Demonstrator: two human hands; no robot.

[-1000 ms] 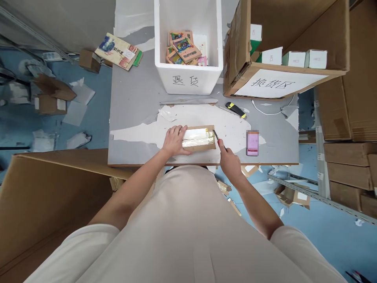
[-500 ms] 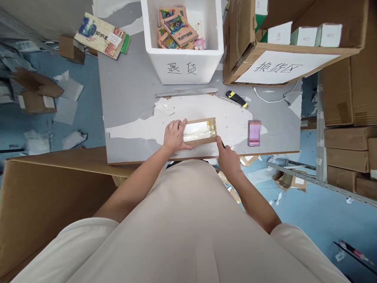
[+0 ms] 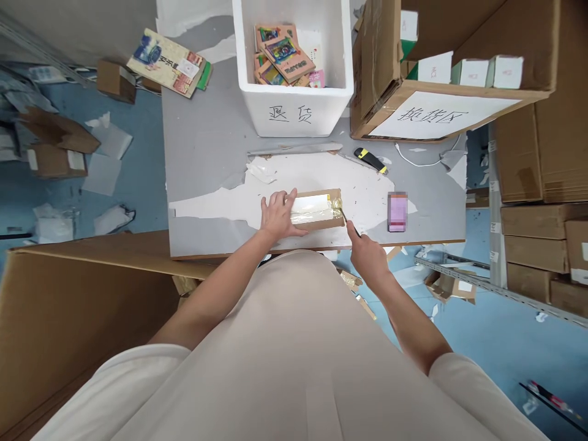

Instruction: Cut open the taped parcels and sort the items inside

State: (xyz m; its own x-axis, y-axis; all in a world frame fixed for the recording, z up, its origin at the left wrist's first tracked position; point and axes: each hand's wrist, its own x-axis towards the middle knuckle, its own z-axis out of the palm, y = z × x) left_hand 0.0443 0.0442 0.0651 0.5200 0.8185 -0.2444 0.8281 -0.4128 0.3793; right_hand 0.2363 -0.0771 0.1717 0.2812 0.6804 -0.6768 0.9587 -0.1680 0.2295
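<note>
A small brown cardboard box [image 3: 316,222] lies flat on the table, with a white label and shiny clear tape on its top. My left hand [image 3: 278,217] is closed around the box's left end, thumb on the near side and fingers on the far side. In my right hand [image 3: 368,254] is a slim dark knife [image 3: 345,218]. Its tip meets the taped right end of the box, and its handle is mostly hidden in my fist. Beyond the box rests a black and yellow utility knife [image 3: 370,160]. A phone [image 3: 397,212] lies to the right.
A white foam box [image 3: 294,113] holding several booklets stands at the back. Beside it is a large labelled carton [image 3: 452,116] with white boxes inside. Books [image 3: 168,63] overhang the table's left corner. A big open carton [image 3: 114,254] borders the near left.
My right hand has drawn back slightly to the right and nearer, so more of the knife shows at the box's end. The left hand still grips the box. The view has shifted slightly.
</note>
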